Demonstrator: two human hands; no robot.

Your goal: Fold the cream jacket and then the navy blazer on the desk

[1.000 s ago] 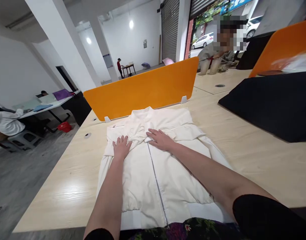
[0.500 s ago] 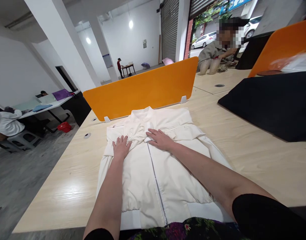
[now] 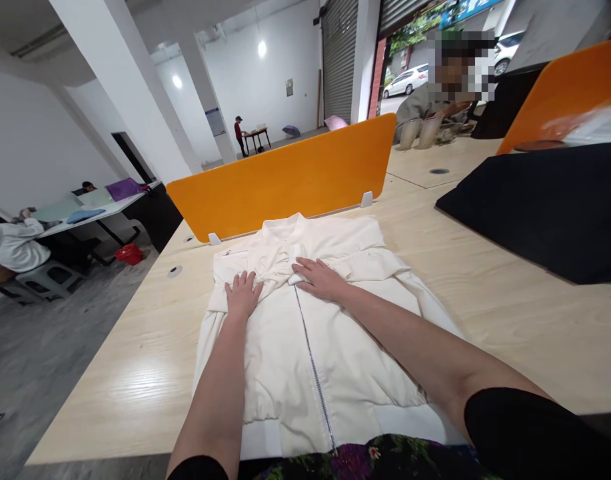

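Note:
A cream jacket (image 3: 275,353) lies spread on the wooden table, its collar away from me and its hem at my body. Down its front runs a metal zipper (image 3: 312,363). Wrinkled folds of cloth cross the upper part below the collar. My left hand (image 3: 243,293) rests on the left side of these folds, fingers spread, palm down. Near the top of the zipper, my right hand (image 3: 321,279) lies flat on the cloth with its fingers stretched out. Neither hand grips anything that I can see.
An orange divider (image 3: 285,180) stands behind the jacket. Black folded fabric (image 3: 545,213) lies to the right on the table (image 3: 135,373). Plastic cups (image 3: 419,133) stand near a person (image 3: 415,103) across the table. Other people sit at a desk on the far left.
My hands and the jacket have not visibly moved. The person across the table has shifted their head slightly.

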